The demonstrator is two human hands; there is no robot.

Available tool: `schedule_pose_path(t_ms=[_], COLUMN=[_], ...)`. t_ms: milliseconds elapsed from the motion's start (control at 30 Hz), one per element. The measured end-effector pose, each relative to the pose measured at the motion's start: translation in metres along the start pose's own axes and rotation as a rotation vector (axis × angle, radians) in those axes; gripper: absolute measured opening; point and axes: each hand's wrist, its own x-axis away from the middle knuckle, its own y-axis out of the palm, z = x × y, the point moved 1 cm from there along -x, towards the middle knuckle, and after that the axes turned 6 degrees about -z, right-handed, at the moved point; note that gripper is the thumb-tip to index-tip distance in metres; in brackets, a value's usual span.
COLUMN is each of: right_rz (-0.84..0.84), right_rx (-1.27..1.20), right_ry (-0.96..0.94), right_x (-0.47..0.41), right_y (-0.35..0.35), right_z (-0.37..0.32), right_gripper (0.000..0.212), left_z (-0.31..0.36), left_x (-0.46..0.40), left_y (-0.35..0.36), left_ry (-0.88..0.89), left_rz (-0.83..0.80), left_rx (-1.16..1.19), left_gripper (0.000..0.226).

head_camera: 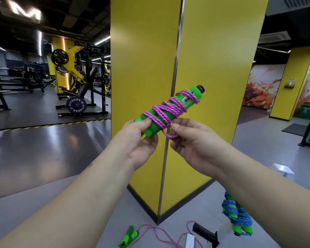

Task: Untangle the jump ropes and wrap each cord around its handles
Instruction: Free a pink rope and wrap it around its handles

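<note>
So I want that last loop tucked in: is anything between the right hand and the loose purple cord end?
Nothing visible. The right hand already pinches the loose loop of the purple cord just below the green handles, which the left hand grips.

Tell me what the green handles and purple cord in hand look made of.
Green handles: probably soft foam, going by the matte, ridged, thick surface. Purple cord: braided fabric rope, likely nylon or cotton; woven flecks show, no gloss. Left hand grips the handles; right hand pinches the cord's loop.
</note>
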Motion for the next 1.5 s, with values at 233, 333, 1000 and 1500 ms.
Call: schedule_pose_path(t_ms=[233, 333, 1000, 1500], right_rz=[-0.009, -0.009, -0.023, 0.015], right_rx=[-0.181, -0.18, -0.659, 0.28], right_ry=[-0.047, -0.06, 0.088, 0.105], right_x=[0.002, 0.001, 0.018, -0.002], right_y=[-0.001, -0.006, -0.002, -0.052], right_z=[-0.01, -0.018, -0.015, -0.002], right_gripper=[0.014, 0.016, 0.048, 0.031], left_z=[-0.002, -0.002, -0.032, -0.051], left_x=[0.008, 0.01, -0.008, -0.012], left_y=[-0.002, -0.011, -0.004, -0.021], left_ry=[-0.174, -0.297, 0.019, -0.265], left_rz=[-0.147, -0.25, -0.051, -0.125], left_rx=[-0.084, -0.098, -0.203, -0.123], left_gripper=[0.017, 0.03, 0.023, 0.033])
